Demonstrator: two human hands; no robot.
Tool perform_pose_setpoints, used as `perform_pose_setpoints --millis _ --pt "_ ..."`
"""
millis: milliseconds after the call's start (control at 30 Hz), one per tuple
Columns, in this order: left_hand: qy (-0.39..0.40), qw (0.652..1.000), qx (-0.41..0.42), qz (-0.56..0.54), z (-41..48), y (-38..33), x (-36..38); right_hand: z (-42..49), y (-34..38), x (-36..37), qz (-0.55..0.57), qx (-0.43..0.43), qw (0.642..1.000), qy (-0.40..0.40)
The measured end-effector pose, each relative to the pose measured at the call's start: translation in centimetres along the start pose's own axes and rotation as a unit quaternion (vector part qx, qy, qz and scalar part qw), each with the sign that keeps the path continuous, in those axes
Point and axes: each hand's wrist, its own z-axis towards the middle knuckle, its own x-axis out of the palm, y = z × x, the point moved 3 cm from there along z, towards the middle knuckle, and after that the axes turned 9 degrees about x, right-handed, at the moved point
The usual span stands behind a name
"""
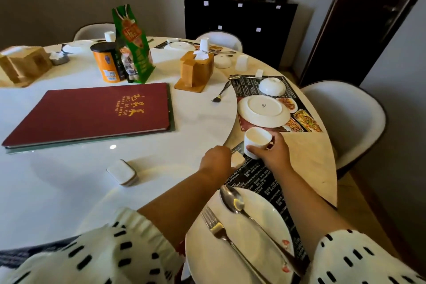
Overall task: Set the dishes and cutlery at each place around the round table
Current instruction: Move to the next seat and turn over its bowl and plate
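Note:
My right hand grips a small white cup, upright, just above the black placemat at the near place. My left hand rests closed beside it, at the mat's far edge; what it holds, if anything, is hidden. A white plate lies on the near mat with a spoon and a fork on it. At the place to the right sit an upside-down plate and an upturned bowl. A loose fork lies on the white turntable.
On the turntable stand a red menu, a wooden napkin holder, an orange can, a green bag and a small white dish. White chairs ring the table. A dark cabinet stands behind.

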Motion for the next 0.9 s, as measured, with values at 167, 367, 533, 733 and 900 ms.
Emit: perform_pose_setpoints --millis 167,367,533,733,900 --pt "0.025 0.999 -0.008 0.033 1.2 0.1 1.5 -0.4 -0.2 0.2 -0.016 -0.021 1.000 0.013" --pt "0.038 0.998 -0.021 0.051 2.0 0.5 2.1 -0.8 -0.7 0.6 -0.027 -0.005 1.000 0.005" --pt "0.043 0.998 -0.009 0.052 1.8 0.4 1.9 -1.2 -0.7 0.6 -0.033 0.001 0.999 0.039" --pt "-0.029 1.000 0.003 -0.011 -2.3 -0.2 -2.1 -4.0 1.1 -1.6 0.044 0.022 0.999 0.008" --pt "-0.083 0.996 -0.009 -0.011 -11.2 -0.7 -5.3 -11.9 2.4 -2.6 0.097 -0.088 0.991 -0.009"
